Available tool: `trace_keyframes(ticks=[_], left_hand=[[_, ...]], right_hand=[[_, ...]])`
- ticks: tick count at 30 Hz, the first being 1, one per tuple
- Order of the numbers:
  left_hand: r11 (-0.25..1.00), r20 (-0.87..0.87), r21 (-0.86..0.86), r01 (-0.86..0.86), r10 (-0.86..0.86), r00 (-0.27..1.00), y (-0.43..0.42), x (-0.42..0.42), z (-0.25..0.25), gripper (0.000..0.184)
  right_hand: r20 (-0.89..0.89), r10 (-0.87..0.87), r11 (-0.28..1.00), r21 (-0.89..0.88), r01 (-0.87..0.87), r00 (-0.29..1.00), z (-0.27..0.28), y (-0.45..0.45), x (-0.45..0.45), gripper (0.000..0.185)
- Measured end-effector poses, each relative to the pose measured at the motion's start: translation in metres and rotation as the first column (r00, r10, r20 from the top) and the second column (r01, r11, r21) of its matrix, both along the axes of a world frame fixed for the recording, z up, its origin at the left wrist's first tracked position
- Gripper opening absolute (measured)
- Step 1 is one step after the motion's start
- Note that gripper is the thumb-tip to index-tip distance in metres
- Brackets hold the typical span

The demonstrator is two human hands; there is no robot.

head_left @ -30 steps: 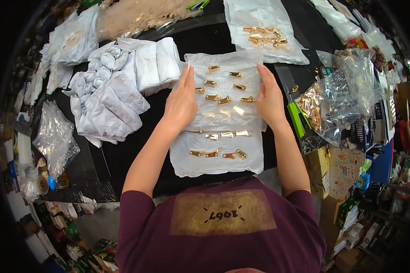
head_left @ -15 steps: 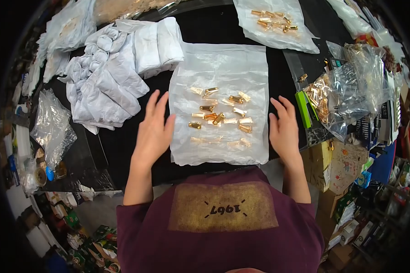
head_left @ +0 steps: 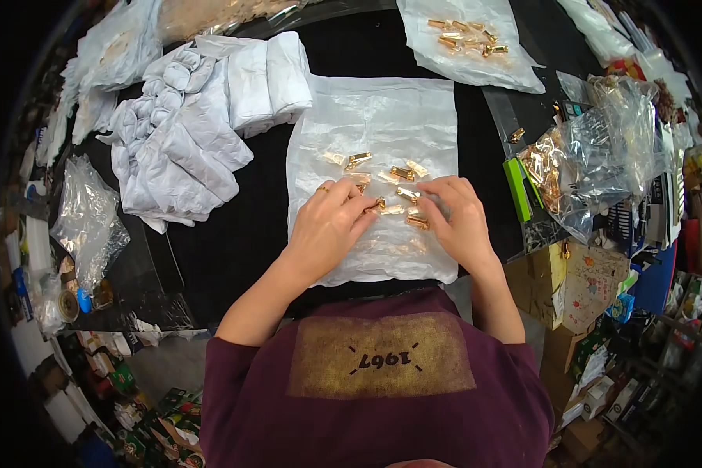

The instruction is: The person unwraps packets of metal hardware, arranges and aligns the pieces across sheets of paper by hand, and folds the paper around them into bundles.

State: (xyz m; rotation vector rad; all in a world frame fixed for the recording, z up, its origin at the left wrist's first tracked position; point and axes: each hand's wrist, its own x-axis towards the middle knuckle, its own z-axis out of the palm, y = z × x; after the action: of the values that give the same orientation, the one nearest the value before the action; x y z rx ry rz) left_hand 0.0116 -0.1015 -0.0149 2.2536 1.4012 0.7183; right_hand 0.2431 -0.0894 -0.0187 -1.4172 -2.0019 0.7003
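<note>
Gold fittings, apparently mid-arrangement on sheet; one pinched in left hand; right hand curled, hold unclear; light placement required

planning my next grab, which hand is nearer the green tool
Right. The right hand is just left of the green tool; the left hand is farther left, over the white sheet.

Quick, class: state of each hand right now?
Left hand: fingers at a gold piece; grip unclear.
Right hand: fingers bent, near another gold piece; grip unclear.
</note>
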Motion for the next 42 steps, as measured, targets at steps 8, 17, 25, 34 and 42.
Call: trace_keyframes(ticks=[8, 17, 25, 34, 42], left_hand=[[0.99, 0.051, -0.138, 0.018, -0.012, 0.999, 0.002, -0.001, 0.002, 0.015], [0.993, 0.071, -0.116, -0.018, 0.026, 0.997, -0.007, 0.006, 0.004, 0.018], [0.952, -0.1, 0.178, -0.248, 0.268, 0.958, -0.028, -0.039, -0.002, 0.06], [0.934, 0.232, -0.303, -0.188, 0.263, 0.936, -0.019, -0.032, -0.013, 0.089], [0.872, 0.612, -0.485, 0.071, 0.281, 0.74, 0.009, -0.043, -0.023, 0.093]], right_hand=[[0.075, -0.34, 0.924, 0.212, 0.319, 0.937, -0.009, -0.008, 0.011, 0.028], [-0.079, -0.233, 0.972, -0.041, 0.23, 0.969, -0.025, -0.006, 0.006, 0.055], [-0.157, -0.195, 0.969, -0.183, 0.166, 0.968, -0.004, -0.027, 0.017, 0.055], [-0.167, -0.174, 0.923, -0.371, 0.102, 0.97, -0.003, -0.027, -0.01, 0.062], [-0.398, -0.055, 0.998, 0.003, 0.061, 0.916, -0.037, -0.002, 0.001, 0.063]])
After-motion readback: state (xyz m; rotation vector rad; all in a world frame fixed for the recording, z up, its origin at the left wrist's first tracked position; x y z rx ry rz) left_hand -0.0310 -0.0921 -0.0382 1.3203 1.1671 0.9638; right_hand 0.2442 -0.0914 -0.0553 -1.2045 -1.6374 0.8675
